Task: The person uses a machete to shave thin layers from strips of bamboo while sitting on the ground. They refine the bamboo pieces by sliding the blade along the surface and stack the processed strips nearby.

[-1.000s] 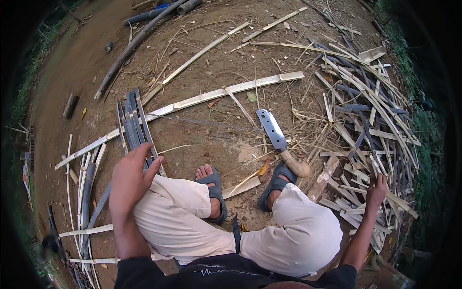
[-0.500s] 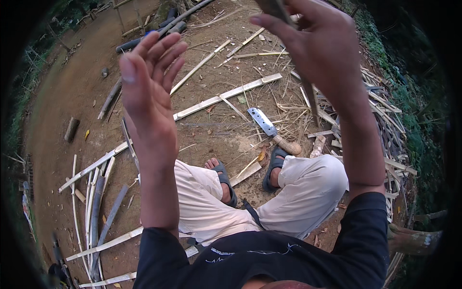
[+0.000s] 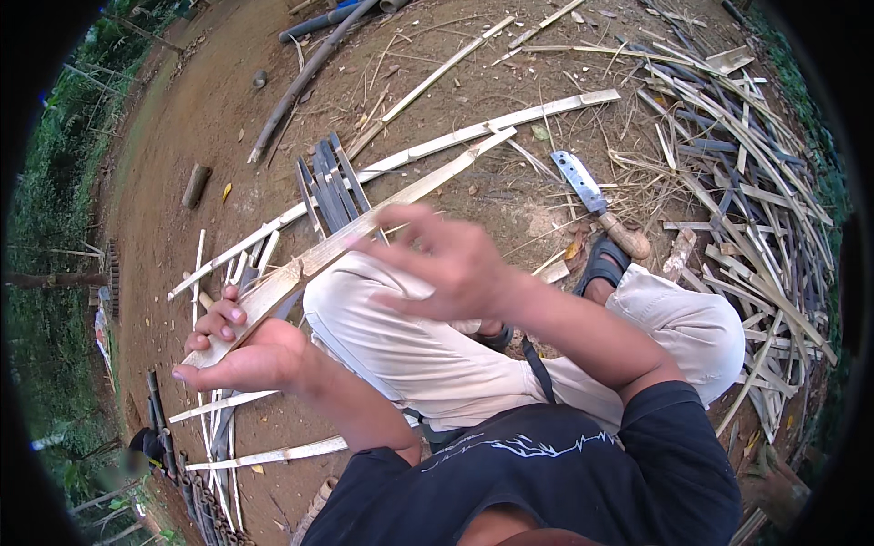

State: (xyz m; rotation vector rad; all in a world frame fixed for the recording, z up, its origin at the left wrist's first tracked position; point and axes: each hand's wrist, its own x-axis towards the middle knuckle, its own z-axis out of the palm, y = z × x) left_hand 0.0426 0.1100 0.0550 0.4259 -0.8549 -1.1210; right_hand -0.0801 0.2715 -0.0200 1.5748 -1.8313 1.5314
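Note:
A long pale split bamboo strip (image 3: 305, 264) slants from the lower left up past my left knee. My left hand (image 3: 250, 355) is closed around its near end, palm up, with the thumb along one edge. Just beyond the knee, my right hand (image 3: 446, 264) hovers close to the strip's middle, fingers apart and slightly blurred; nothing shows in it. I cannot tell whether it touches the strip. A broad-bladed knife (image 3: 583, 187) with a thick wooden handle lies on the ground beside my right sandal.
Several dark bamboo strips (image 3: 332, 196) lie together ahead of my left knee, by a long pale bamboo length (image 3: 492, 126). A large heap of split bamboo (image 3: 728, 182) spreads along the right. A short log piece (image 3: 195, 185) and a dark pole (image 3: 305, 86) lie at the left.
Both hands have come down from a raised position. The strip was upright in my right hand; now it slants in my left, and the right has let go. The view has turned left.

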